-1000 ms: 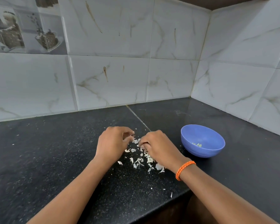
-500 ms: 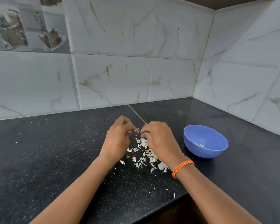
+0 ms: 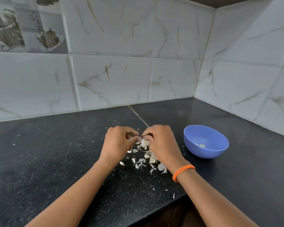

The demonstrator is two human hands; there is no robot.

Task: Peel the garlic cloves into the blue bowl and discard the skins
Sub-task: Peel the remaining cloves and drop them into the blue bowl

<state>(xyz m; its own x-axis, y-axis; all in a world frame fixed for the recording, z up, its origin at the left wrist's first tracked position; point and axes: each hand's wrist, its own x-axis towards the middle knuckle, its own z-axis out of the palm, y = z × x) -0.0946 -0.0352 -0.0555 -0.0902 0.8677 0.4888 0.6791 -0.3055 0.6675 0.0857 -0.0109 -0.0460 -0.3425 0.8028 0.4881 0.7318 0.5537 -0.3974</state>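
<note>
2 hands pinching 1 garlic clove over the skins

Both hands meet above a black speckled stone counter (image 3: 56, 153). Left hand (image 3: 117, 144) has fingers curled in, thumb & fingertips pinching a small pale garlic clove (image 3: 138, 136); right hand (image 3: 161, 143) curls the same way, its fingertips on the clove from the other side. Clove is mostly hidden btwn the fingers, so can't tell how much skin is on it. Under & just in front of the hands lies a loose scatter of papery skins (image 3: 146, 158), thin, curled, off-white flakes. Blue bowl (image 3: 206, 141), round, smooth plastic, sits on the counter right of the right hand, apart from it, w/ a few pale peeled bits at the bottom. Braided orange band (image 3: 183, 172) circles the right wrist. Glossy marble-look wall tiles (image 3: 113, 79) behind.
</note>
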